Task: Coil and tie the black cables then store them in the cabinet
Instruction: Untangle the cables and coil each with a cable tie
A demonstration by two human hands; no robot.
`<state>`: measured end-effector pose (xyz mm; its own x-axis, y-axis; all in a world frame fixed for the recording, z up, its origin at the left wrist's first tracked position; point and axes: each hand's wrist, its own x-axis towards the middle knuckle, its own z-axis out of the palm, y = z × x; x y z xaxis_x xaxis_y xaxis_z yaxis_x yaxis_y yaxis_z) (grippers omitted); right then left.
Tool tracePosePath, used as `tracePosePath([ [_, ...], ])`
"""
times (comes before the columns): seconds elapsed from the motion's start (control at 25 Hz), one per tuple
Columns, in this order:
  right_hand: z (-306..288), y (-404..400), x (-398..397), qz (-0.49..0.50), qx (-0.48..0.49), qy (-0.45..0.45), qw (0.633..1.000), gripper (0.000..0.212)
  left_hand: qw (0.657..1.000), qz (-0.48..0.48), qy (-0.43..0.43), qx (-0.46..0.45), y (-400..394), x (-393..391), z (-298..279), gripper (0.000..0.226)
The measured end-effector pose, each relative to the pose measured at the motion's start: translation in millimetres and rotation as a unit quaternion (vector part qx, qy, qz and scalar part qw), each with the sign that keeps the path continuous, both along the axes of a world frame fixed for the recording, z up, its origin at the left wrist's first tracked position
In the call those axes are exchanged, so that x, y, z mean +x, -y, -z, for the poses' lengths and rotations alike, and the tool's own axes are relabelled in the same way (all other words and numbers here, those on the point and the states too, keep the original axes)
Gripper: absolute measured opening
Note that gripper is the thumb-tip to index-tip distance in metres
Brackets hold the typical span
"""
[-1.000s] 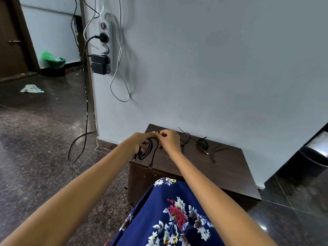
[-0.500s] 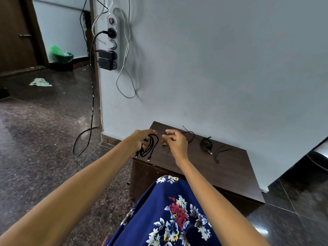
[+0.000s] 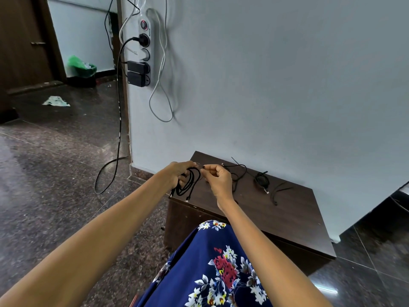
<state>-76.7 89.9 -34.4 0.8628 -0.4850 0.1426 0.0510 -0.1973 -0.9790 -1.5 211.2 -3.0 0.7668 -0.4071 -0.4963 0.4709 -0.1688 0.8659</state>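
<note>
Near the middle of the frame the left hand (image 3: 177, 173) is gripping a coiled black cable (image 3: 188, 185), fingers curled round the top of the loops while the rest is hanging down over the front left corner of the dark wooden cabinet (image 3: 276, 213), its plug ends dangling by the edge. The right hand (image 3: 219, 178), which a second ago was pressed up against the left over the coil, is now drawing a little to the right, its thumb and forefinger pinching something thin and dark at the tips; it looks like a tie or the cable's loose tail, though it is too small to tell which. To my eye that parting of the hands means the looping is finished and the binding is starting. Right of the hands, on the cabinet top, a loose black cable (image 3: 238, 173) is sprawling uncoiled, a small bundled cable (image 3: 261, 181) is lying beyond it, and a short black strap (image 3: 278, 190) is resting further right, so more coiling is waiting, and nothing is going into the cabinet yet.
</note>
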Motion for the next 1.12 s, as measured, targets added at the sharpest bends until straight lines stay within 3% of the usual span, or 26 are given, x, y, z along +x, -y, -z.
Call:
tracePosePath([
  [1.12,2.0,-1.1,1.7,0.005,-0.042,0.007,0.999,0.009,0.996,-0.001,0.066,0.062,2.3,-1.6,-1.8,0.028],
])
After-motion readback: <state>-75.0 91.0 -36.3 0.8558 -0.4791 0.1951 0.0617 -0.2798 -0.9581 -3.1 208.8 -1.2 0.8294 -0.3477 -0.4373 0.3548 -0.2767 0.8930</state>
